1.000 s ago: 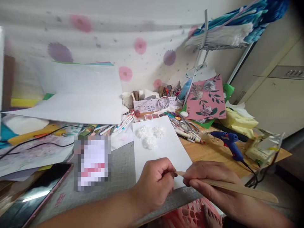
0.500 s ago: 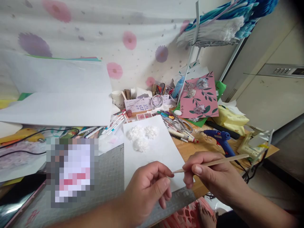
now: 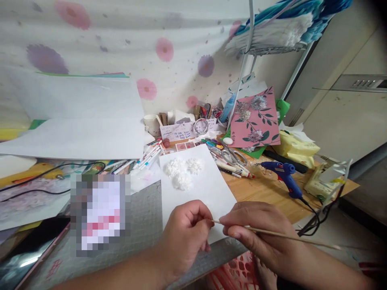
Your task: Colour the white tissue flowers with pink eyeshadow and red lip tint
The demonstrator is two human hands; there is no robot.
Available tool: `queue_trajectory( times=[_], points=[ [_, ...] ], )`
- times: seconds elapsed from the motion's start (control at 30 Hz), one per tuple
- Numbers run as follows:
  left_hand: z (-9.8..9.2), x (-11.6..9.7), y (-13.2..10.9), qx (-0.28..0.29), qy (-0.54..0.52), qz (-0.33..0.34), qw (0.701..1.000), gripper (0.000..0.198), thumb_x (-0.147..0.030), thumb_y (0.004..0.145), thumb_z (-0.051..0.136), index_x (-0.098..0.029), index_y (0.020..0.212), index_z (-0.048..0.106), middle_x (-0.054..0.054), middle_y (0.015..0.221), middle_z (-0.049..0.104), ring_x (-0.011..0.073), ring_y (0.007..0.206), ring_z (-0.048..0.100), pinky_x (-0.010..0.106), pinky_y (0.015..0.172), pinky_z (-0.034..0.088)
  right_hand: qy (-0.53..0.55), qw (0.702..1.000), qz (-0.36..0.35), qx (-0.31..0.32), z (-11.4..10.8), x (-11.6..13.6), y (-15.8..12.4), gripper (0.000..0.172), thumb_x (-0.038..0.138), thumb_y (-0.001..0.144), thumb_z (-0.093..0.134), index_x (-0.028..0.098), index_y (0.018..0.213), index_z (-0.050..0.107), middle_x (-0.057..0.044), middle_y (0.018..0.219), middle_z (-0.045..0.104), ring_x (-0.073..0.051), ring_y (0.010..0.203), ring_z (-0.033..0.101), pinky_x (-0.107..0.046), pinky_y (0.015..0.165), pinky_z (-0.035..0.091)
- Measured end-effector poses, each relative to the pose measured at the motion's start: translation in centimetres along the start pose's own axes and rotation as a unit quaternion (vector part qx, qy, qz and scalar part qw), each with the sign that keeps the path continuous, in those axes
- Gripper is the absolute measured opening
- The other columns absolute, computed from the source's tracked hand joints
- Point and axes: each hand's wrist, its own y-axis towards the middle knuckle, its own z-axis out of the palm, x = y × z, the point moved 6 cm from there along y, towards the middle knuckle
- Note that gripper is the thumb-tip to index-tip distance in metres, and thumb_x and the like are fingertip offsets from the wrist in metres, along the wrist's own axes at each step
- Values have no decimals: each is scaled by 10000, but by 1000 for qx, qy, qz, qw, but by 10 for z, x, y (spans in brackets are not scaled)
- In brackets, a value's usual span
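My left hand (image 3: pixel 187 235) and my right hand (image 3: pixel 256 233) both pinch a long, thin tan paper strip (image 3: pixel 290 237) in front of me, low over the near edge of the desk. The left fingers grip its left tip; the right fingers hold it a little further along, and the rest trails off to the right, seen edge-on. Just beyond my hands lies a white sheet (image 3: pixel 208 189) with three small white fluffy paper flowers (image 3: pixel 181 171) near its far end. The sheet rests partly on a grey cutting mat (image 3: pixel 142 217).
A blue glue gun (image 3: pixel 286 177) with its black cord lies right of the sheet. Scissors (image 3: pixel 231 155), pens and markers crowd behind it. A pink floral card (image 3: pixel 256 121) leans at the back right. Large white sheets (image 3: pixel 75 125) cover the left. A phone (image 3: pixel 27 257) lies near left.
The strip has turned from flat-on to edge-on and its free end has dropped from pointing up-right to nearly level. My hands stayed close together on it while the camera shifted slightly.
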Motion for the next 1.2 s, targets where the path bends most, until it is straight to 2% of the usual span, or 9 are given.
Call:
queue_trajectory(
  times=[0.23,0.43,0.6,0.7,0.77,0.9,1.0,1.1,1.2],
  points=[
    [-7,-8,-3,-54,25,20,998,71,-239,641,522,-206,579,529,-92,381,432,76,370,421,185,391,299,55,992,93,-66,9,-6,0,261,345,943,544,214,785,705,-8,639,724,-133,578,671,-212,563,491],
    [-5,-9,-3,-49,25,13,998,83,-259,640,528,-206,576,522,-79,368,460,90,376,466,189,401,315,213,941,238,-113,17,-26,-3,352,489,883,601,193,705,666,-15,569,703,-144,567,646,-242,594,496],
    [-4,-7,-2,-35,-5,4,999,95,-284,650,544,-201,604,538,-90,338,408,93,369,463,183,406,337,292,907,280,-115,24,-37,-7,402,556,862,606,170,759,655,-24,558,690,-148,554,608,-276,617,452],
    [-2,-3,-2,-15,-12,-13,1000,103,-300,657,558,-203,629,539,-84,341,432,85,336,433,165,348,248,288,908,281,-114,22,-37,-8,406,559,866,598,170,761,652,-28,557,686,-156,553,607,-280,605,456],
    [-2,-2,-2,-7,-2,-20,1000,91,-287,650,566,-203,627,537,-74,356,470,76,320,412,165,332,232,241,928,262,-106,18,-33,-8,382,526,888,582,180,744,656,-30,580,694,-163,577,627,-275,605,474],
    [-3,1,0,-25,36,-31,999,73,-247,654,558,-200,601,541,-61,378,508,61,313,361,172,329,238,95,984,142,-51,14,-16,-7,273,366,947,533,211,789,693,-14,672,718,-142,620,664,-230,602,487],
    [-6,0,2,-37,52,-21,998,57,-218,650,545,-192,604,566,-58,385,506,75,353,413,176,360,272,26,996,82,-39,13,-8,-8,220,304,949,530,227,834,701,6,676,714,-120,595,659,-205,582,476],
    [-7,0,3,-39,58,-8,998,66,-186,628,519,-188,601,579,-56,398,515,84,380,447,185,388,308,28,996,80,-41,13,-9,-7,245,315,948,528,221,800,699,4,660,715,-119,578,657,-202,564,479],
    [-6,-1,3,-42,46,-3,998,73,-173,602,504,-190,572,568,-64,373,486,82,375,443,184,394,314,85,984,142,-66,13,-18,-6,315,388,938,532,203,737,690,-15,632,713,-139,578,658,-222,558,497]
  ],
)
